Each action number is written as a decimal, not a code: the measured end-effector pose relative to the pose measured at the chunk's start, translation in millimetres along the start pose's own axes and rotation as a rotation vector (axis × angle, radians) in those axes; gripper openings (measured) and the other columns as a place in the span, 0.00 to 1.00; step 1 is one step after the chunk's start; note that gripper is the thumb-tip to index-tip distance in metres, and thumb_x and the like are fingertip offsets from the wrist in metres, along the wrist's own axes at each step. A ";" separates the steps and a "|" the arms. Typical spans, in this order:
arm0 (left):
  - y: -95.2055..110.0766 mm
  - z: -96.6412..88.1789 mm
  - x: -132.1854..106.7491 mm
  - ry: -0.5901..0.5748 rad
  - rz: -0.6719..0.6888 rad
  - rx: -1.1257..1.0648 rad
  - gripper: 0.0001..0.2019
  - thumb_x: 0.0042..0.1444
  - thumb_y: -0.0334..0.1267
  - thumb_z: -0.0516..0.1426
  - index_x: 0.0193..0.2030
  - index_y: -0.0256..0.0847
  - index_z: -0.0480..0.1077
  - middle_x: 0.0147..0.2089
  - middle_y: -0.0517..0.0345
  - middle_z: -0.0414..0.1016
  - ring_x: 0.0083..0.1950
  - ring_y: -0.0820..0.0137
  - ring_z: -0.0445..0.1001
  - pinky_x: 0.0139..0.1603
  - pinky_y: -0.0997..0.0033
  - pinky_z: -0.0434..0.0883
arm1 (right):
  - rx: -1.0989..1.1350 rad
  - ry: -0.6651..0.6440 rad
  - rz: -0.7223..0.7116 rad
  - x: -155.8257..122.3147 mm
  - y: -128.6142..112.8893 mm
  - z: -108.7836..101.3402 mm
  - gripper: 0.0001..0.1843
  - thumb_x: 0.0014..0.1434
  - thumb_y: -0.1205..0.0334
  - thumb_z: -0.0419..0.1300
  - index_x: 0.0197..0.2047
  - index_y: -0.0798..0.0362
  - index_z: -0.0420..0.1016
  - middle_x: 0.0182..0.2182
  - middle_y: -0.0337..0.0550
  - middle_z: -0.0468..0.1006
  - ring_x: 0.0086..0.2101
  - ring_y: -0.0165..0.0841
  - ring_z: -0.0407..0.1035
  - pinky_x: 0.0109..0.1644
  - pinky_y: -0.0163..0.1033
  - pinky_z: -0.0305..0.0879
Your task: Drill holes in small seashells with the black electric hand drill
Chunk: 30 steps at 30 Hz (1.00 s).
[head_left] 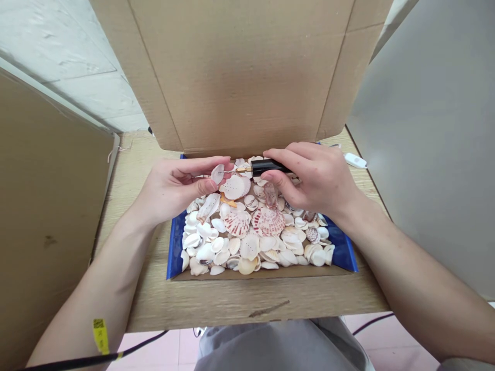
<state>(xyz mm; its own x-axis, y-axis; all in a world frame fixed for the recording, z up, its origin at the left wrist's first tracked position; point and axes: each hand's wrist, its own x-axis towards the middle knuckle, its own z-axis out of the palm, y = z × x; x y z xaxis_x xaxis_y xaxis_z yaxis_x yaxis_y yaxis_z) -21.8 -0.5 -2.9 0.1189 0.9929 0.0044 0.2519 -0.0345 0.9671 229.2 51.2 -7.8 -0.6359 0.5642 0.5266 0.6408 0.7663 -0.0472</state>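
Small white shell (217,174): pinched between thumb and fingertips of my left grip (170,180), which is closed to the shell's thickness. It stands on edge above the far left part of the box, just left of the thin bit (232,170) of a black tool (266,166). My right grip (319,175) is wrapped round the tool's barrel, forefinger along the top, thumb below; the brass-coloured collar (243,169) points left at the shell.

Hard to make out: whether the bit's tip touches the shell or enters it. My right palm hides the rear of the tool; my hands cover some shells at the far side.

Box (176,247): shallow, cardboard, blue side walls, tall brown flap (240,77) upright behind, cut off at the top. Contents: many pale shells, overlapping. Near the middle, two red-and-white ribbed shells (269,221) side by side; a white shell dotted with small holes (234,186) behind them, an orange piece (228,201) just in front of that one.

Farther out: wooden worktop (266,296) under the box; white switch-like piece (355,161) beyond my right wrist; yellow tag (100,336) over my left forearm, lower left.
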 end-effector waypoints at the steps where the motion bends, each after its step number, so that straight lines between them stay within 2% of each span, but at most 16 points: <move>1: 0.9 1.0 0.0 0.013 -0.009 -0.004 0.17 0.50 0.41 0.67 0.48 0.48 0.79 0.47 0.58 0.82 0.48 0.62 0.80 0.49 0.69 0.78 | -0.018 0.035 -0.012 0.4 0.7 -0.1 0.20 0.66 0.46 0.50 0.44 0.52 0.75 0.31 0.42 0.77 0.30 0.32 0.68 0.30 0.38 0.59; 4: 3.9 4.1 0.3 0.033 -0.040 -0.009 0.17 0.49 0.43 0.67 0.47 0.47 0.79 0.45 0.57 0.83 0.48 0.60 0.81 0.49 0.66 0.78 | -0.071 0.141 -0.072 2.1 2.7 -1.7 0.18 0.64 0.46 0.54 0.46 0.49 0.75 0.35 0.43 0.79 0.33 0.34 0.69 0.35 0.40 0.63; 8: 7.6 6.1 0.7 0.025 -0.054 -0.023 0.16 0.48 0.43 0.68 0.45 0.46 0.80 0.45 0.56 0.83 0.47 0.60 0.81 0.48 0.66 0.79 | -0.106 0.159 -0.071 3.1 3.0 -5.4 0.12 0.64 0.52 0.56 0.49 0.42 0.75 0.39 0.41 0.80 0.38 0.36 0.70 0.41 0.46 0.66; 12: 9.6 6.6 0.5 0.023 -0.042 0.006 0.13 0.49 0.43 0.68 0.43 0.49 0.81 0.43 0.58 0.84 0.44 0.62 0.82 0.44 0.69 0.80 | -0.077 0.331 -0.112 2.9 1.3 -5.3 0.08 0.61 0.57 0.59 0.45 0.41 0.76 0.38 0.38 0.81 0.38 0.36 0.71 0.40 0.45 0.67; 14: 9.9 7.4 0.5 0.027 -0.047 0.005 0.12 0.49 0.44 0.68 0.42 0.51 0.81 0.42 0.59 0.84 0.43 0.62 0.82 0.44 0.67 0.80 | -0.052 0.375 -0.123 2.7 1.1 -4.1 0.08 0.62 0.57 0.59 0.44 0.40 0.77 0.38 0.38 0.81 0.39 0.37 0.71 0.41 0.46 0.66; 23: 10.6 11.1 0.1 0.028 -0.054 -0.037 0.13 0.47 0.41 0.68 0.43 0.50 0.81 0.43 0.60 0.83 0.44 0.62 0.81 0.46 0.67 0.80 | -0.057 0.258 -0.007 3.6 1.1 -2.3 0.10 0.64 0.54 0.55 0.46 0.39 0.75 0.38 0.40 0.79 0.41 0.39 0.70 0.46 0.51 0.63; 30: 5.1 10.3 -0.2 0.069 0.014 -0.016 0.20 0.45 0.37 0.70 0.47 0.45 0.79 0.46 0.56 0.83 0.47 0.62 0.81 0.48 0.67 0.79 | -0.083 0.210 -0.017 4.1 2.8 -2.5 0.10 0.65 0.57 0.55 0.47 0.46 0.75 0.39 0.43 0.80 0.39 0.37 0.70 0.42 0.45 0.64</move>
<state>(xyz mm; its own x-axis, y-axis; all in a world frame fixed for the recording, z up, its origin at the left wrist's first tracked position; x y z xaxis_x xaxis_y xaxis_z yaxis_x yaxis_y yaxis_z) -10.7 -2.1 -0.6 0.0555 0.9978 0.0353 0.2349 -0.0474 0.9709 229.5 54.9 -3.6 -0.5492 0.4679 0.6925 0.6694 0.7424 0.0292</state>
